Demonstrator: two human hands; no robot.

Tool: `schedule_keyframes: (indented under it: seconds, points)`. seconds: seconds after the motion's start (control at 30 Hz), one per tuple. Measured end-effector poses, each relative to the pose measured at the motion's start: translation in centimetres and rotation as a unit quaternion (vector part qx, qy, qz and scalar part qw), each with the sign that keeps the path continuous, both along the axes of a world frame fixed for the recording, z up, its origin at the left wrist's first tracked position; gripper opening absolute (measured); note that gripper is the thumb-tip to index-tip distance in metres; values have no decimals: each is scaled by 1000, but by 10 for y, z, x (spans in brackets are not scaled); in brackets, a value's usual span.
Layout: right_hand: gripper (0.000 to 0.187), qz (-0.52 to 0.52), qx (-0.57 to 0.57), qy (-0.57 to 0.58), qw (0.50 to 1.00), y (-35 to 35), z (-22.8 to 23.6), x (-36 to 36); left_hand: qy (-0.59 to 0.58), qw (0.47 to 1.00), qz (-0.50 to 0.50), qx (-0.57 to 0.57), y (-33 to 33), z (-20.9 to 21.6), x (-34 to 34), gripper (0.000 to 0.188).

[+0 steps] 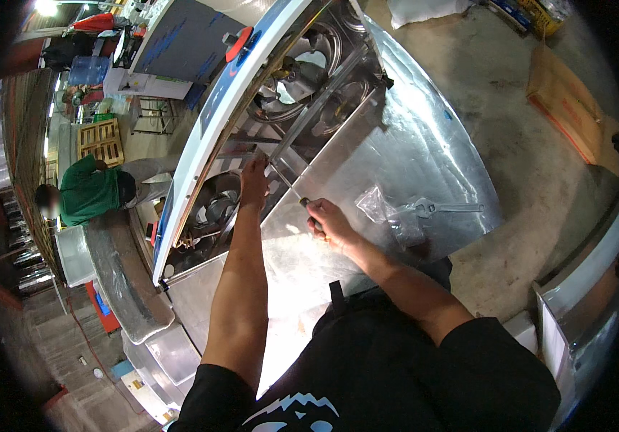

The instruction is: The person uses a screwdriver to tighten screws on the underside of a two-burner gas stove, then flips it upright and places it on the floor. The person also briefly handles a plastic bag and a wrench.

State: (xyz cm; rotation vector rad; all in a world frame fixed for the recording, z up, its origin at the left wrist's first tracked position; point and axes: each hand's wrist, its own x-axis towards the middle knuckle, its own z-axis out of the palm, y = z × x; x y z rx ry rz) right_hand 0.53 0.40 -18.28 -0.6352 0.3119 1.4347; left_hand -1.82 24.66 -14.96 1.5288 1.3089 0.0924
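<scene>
My right hand [329,223] grips a screwdriver [305,202] by its dark handle. The thin shaft slants up and left to a metal bar [302,137] inside a stainless-steel stove body. Close to the screwdriver's tip, my left hand [254,180] reaches into that body with its fingers bent together; whatever they pinch is hidden. Round burners [216,205] sit along the inside of the stove, on both sides of my left hand. An adjustable wrench [442,208] and a clear plastic bag [373,204] lie on the shiny metal panel [424,155] to the right of my right hand.
The stove's white and blue edge panel [205,133] carries a red knob [238,45]. A person in a green shirt [92,191] stands beyond it at left. A flattened cardboard box [565,104] lies on the floor at right, and sheet-metal parts [172,353] stand at lower left.
</scene>
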Motion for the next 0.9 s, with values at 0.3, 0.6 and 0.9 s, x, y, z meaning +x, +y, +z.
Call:
schedule_keyframes:
  seconds: [0.3, 0.6, 0.9]
  points:
    - [27, -13, -148, -642, 752, -5, -1, -2, -32, 999, 7, 21, -7, 4, 3, 30]
    - [38, 43, -148, -518, 841, -1, 13, 25, 3, 999, -8, 53, -10, 7, 5, 28]
    - [41, 98, 105, 214, 966, -7, -14, 37, 15, 999, -2, 45, -14, 8, -2, 28]
